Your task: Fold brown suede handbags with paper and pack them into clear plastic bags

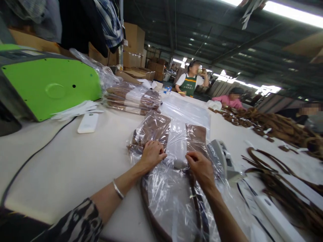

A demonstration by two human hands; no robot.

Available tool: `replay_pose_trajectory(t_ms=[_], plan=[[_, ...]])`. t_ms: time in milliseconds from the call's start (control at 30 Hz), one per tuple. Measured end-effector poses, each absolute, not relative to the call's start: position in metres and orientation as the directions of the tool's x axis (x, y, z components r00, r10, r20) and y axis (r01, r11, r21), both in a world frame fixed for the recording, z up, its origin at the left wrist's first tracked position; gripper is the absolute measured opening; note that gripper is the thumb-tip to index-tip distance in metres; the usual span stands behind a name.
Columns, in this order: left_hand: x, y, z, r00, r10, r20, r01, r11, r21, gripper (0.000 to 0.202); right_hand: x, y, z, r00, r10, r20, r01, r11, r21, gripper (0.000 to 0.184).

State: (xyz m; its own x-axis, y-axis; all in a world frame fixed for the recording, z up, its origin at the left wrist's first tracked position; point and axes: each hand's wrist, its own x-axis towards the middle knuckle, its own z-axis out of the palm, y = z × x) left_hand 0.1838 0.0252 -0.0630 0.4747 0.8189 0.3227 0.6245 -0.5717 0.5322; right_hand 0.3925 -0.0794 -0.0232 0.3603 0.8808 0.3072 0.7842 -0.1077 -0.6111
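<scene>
A clear plastic bag (176,141) lies on the white table (65,161) with a brown item (153,129) inside it. My left hand (151,154) presses on the bag's left side, fingers curled and pinching the plastic. My right hand (200,168) grips the bag's right side, fingers closed on the film. A brown strap (194,195) runs under the plastic between my forearms. A silver bracelet (118,189) sits on my left wrist.
A green machine (50,84) stands at the left, with a stack of bagged brown items (133,99) beside it. A white handheld tool (225,159) lies right of my hands. Brown straps (277,127) pile up at the right. Other people work at the far end.
</scene>
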Motion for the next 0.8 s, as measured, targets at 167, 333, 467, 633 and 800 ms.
replay_pose_trajectory(t_ms=[167, 333, 467, 633, 800], plan=[[0.184, 0.022, -0.057, 0.472, 0.822, 0.319, 0.626, -0.567, 0.534, 0.013, 0.501, -0.137, 0.019, 0.691, 0.603, 0.399, 0.691, -0.388, -0.610, 0.045], [0.183, 0.028, -0.059, 0.486, 0.812, 0.323, 0.640, -0.582, 0.502, 0.012, 0.583, -0.167, 0.024, 0.833, 0.546, 0.084, 0.423, -0.534, -0.732, 0.025], [0.183, 0.038, -0.067, 0.517, 0.786, 0.339, 0.618, -0.617, 0.487, 0.019, 0.601, -0.157, 0.006, 0.747, 0.633, -0.203, 0.167, -0.474, -0.864, 0.033], [0.182, 0.042, -0.073, 0.521, 0.788, 0.328, 0.627, -0.614, 0.479, 0.023, 0.601, -0.137, -0.010, 0.737, 0.642, -0.208, 0.135, -0.443, -0.886, 0.036], [0.181, 0.042, -0.072, 0.518, 0.789, 0.332, 0.633, -0.614, 0.471, 0.023, 0.592, -0.125, -0.011, 0.747, 0.652, -0.129, 0.143, -0.347, -0.927, 0.027]])
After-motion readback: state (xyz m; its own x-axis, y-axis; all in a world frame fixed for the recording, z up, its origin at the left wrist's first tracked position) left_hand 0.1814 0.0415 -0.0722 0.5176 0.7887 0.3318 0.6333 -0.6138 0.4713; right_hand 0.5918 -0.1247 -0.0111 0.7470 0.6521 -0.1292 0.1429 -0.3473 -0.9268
